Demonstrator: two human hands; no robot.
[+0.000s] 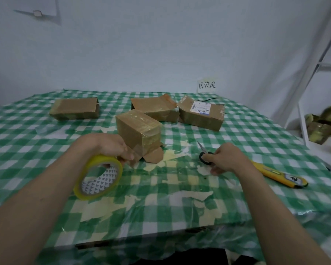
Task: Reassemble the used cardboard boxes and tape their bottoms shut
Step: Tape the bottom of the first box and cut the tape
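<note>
Left hand (111,148) grips the yellow tape roll (98,176); right hand (225,159) pinches small black-handled scissors (204,153) at three o'clock of the taped brown cardboard box (139,129). Slack tape may stick to itself.

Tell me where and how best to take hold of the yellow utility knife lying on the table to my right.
Probably grip the yellow utility knife around the middle of its long body, coming down from above with the right hand. It lies flat on the checked tablecloth, slanted away from you, with both long sides free. That hand now holds the scissors, so set those down first.
</note>
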